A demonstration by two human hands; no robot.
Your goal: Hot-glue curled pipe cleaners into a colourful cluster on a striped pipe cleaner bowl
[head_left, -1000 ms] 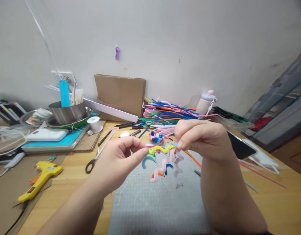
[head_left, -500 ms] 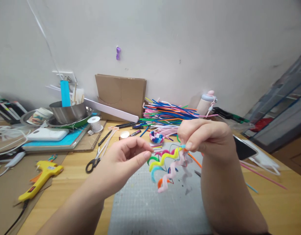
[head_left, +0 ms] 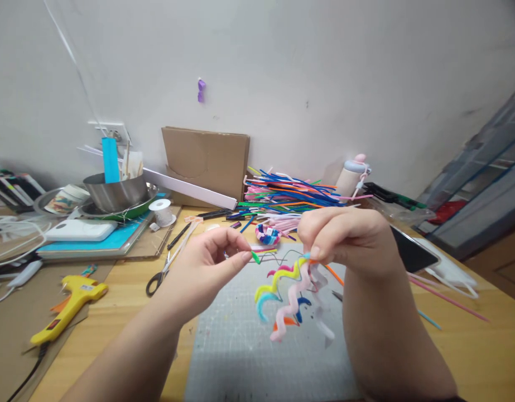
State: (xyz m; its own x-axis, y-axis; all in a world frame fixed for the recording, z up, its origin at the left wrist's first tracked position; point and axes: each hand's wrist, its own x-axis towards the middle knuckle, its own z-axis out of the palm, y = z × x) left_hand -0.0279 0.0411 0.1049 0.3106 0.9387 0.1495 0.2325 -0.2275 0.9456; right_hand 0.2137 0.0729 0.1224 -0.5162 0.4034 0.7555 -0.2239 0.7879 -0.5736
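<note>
Your left fingers [head_left: 241,261] pinch a green pipe cleaner [head_left: 256,257]; your right fingers [head_left: 324,245] clamp the top of the wavy pipe-cleaner bundle [head_left: 291,302], hanging above the grey cutting mat [head_left: 240,357]. You seem to be spreading strands; next calls for a firm right pinch

Craft workspace: yellow pistol-shaped glue gun [head_left: 71,307] (lower left), multicoloured fuzzy stems [head_left: 291,192] (centre), grey gridded mat [head_left: 257,363] (lower centre).
</note>
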